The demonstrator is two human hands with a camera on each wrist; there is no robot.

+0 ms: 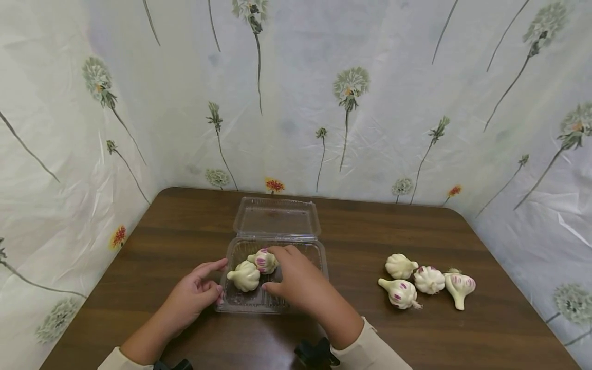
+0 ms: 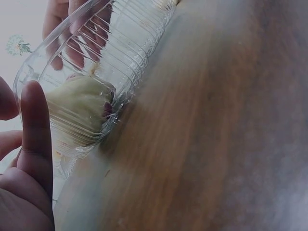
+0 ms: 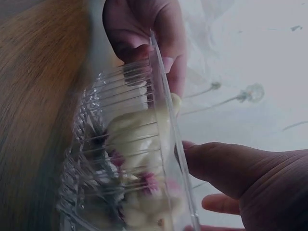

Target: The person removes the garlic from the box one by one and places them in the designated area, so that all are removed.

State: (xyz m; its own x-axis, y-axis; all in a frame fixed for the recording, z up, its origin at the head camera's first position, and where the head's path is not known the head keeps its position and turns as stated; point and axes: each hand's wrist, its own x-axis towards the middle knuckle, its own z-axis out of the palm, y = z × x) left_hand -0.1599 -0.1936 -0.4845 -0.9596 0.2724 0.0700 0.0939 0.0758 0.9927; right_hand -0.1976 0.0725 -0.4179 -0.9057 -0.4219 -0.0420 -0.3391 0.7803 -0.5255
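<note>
A clear plastic clamshell container (image 1: 252,307) lies on the table with its lid (image 1: 277,216) folded back. Inside, towards the left, sit a plain white garlic bulb (image 1: 245,276) and a purple-streaked garlic bulb (image 1: 265,261), side by side. My left hand (image 1: 191,298) holds the container's left rim, thumb and fingers about the edge; the left wrist view shows its fingers (image 2: 33,115) against the ribbed wall. Over the container, my right hand (image 1: 298,280) touches the streaked bulb with its fingertips, thumb spread apart from it. Part of that bulb is hidden behind the fingers.
To the right on the brown wooden table (image 1: 361,329) lies a group of several garlic bulbs, among them a white bulb (image 1: 400,266) and a streaked bulb (image 1: 460,288). A flower-printed sheet (image 1: 296,144) hangs behind the table and along both sides.
</note>
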